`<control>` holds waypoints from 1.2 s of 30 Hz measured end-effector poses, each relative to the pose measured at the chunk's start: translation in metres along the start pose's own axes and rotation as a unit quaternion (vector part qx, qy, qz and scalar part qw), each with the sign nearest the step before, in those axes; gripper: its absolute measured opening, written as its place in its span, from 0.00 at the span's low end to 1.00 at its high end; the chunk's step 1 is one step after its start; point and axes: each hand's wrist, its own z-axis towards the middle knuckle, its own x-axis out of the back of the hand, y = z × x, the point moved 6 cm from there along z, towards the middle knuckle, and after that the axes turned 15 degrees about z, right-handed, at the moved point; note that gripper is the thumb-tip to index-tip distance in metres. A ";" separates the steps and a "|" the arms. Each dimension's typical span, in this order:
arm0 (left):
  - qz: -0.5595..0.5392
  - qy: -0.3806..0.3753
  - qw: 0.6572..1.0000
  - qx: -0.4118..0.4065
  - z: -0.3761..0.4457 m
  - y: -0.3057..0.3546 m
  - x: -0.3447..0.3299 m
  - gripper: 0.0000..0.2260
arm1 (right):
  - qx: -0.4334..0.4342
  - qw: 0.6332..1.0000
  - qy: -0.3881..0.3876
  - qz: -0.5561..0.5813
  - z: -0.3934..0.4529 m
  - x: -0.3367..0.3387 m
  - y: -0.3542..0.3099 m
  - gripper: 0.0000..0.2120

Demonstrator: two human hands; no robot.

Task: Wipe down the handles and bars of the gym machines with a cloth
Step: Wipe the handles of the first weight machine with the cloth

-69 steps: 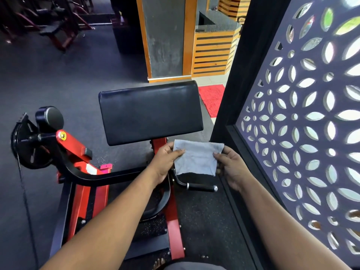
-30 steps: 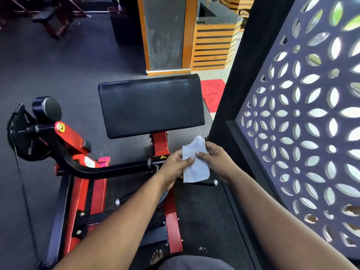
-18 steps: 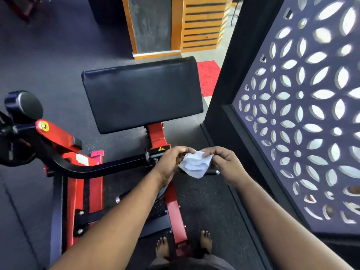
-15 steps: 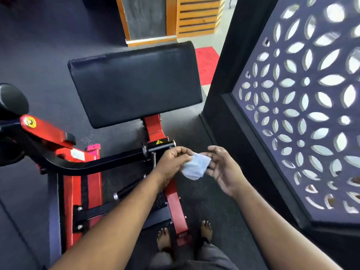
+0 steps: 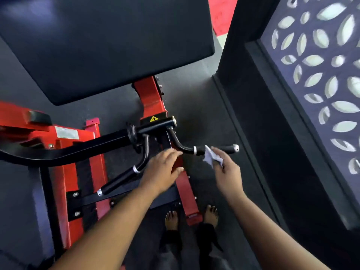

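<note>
A moment ago both hands held the cloth point(image 5: 212, 158) together; now only the right hand point(image 5: 227, 172) pinches it, folded small, and has brought it against the right handle point(image 5: 216, 149) of the machine, near that handle's free end. The left hand point(image 5: 162, 170) has let go and hovers with relaxed fingers, holding nothing, between the 2 handles. I judge that the wiping is just starting. The cloth looks thin, soft and pale. Both handles are round black grips with shiny metal end caps; the left handle point(image 5: 118, 182) looks untouched. The pad point(image 5: 109, 41) above is smooth black upholstery on a red painted frame point(image 5: 150, 94).
</note>
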 end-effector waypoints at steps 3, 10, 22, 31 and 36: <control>0.098 0.018 0.995 -0.002 0.034 -0.026 -0.006 0.31 | 0.116 0.989 0.000 -0.088 0.028 -0.008 -0.001 0.28; 0.236 -0.006 0.972 -0.016 0.124 -0.085 -0.017 0.40 | 0.229 0.901 -0.062 -0.362 0.057 -0.076 0.042 0.19; 0.109 0.004 0.993 -0.052 0.179 -0.084 -0.010 0.44 | 0.197 0.827 -0.025 -0.526 0.062 -0.077 0.056 0.54; 0.115 0.004 0.992 -0.042 0.196 -0.084 -0.015 0.40 | 0.239 0.845 -0.032 -0.478 0.084 -0.066 0.043 0.42; 0.113 -0.005 0.994 -0.009 0.200 -0.088 -0.012 0.42 | 0.217 0.853 -0.072 -0.468 0.085 -0.071 0.046 0.46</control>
